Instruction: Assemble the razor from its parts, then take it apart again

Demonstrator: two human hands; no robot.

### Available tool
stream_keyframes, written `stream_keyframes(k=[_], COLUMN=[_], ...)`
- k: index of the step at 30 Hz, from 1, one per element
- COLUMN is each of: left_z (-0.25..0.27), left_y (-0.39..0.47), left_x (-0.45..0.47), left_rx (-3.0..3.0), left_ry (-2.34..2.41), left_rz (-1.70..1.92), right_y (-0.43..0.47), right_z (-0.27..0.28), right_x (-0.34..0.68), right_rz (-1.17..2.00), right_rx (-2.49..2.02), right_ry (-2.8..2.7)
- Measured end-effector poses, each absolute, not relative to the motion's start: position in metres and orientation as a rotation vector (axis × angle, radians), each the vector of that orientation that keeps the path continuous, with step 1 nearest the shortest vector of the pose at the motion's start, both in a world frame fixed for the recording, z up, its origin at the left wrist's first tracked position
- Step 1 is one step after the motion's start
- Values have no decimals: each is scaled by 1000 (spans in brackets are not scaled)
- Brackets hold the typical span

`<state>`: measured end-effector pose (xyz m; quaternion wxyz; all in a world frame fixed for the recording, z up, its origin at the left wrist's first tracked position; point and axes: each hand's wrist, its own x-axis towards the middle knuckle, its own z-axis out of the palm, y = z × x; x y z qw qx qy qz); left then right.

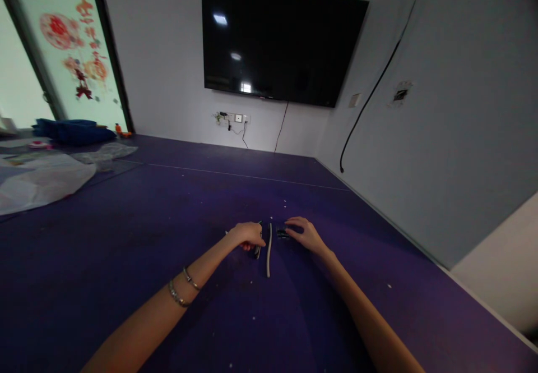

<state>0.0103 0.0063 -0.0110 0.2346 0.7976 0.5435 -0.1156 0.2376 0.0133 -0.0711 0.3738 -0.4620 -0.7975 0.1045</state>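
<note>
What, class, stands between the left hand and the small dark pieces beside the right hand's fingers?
A pale strip lies on the purple surface between the left hand and the small dark pieces. From the right hand, nothing visible blocks them; whether its fingers touch them is unclear.

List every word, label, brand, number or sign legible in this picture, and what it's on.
No text reads clearly.
Glass door: a vertical row of red-orange characters, too blurred to read.
Television: a tiny mark on the lower edge, too small to read.
Pale strip between the left hand and right hand: no lettering visible.
</note>
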Motion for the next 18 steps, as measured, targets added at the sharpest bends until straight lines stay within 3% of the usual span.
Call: stream_keyframes(k=[9, 18], left_z=[-14, 0], left_y=[-1, -2], left_x=[19, 23], left_rx=[2258, 2393], left_ry=[1654, 1698], left_rz=[-179, 343], right_y=[16, 7], right_z=[-62, -49], right_x=[235, 189], right_rz=[363, 1233], right_rx=[-1218, -1164], right_ry=[-1800, -1052])
